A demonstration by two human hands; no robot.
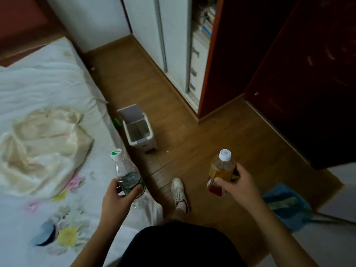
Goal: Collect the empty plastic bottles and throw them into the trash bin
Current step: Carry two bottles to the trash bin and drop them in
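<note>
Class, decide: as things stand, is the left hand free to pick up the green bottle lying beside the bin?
Probably not: the left hand already grips the clear bottle, and the green bottle lies wedged between bed and trash bin.

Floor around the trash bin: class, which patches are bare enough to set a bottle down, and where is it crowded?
Bare floor lies between the trash bin and the wardrobe, and behind the bin toward the wall corner. Crowded: the gap between bin and bed holds a green object; a shoe and blue cloth fill the near floor.
</note>
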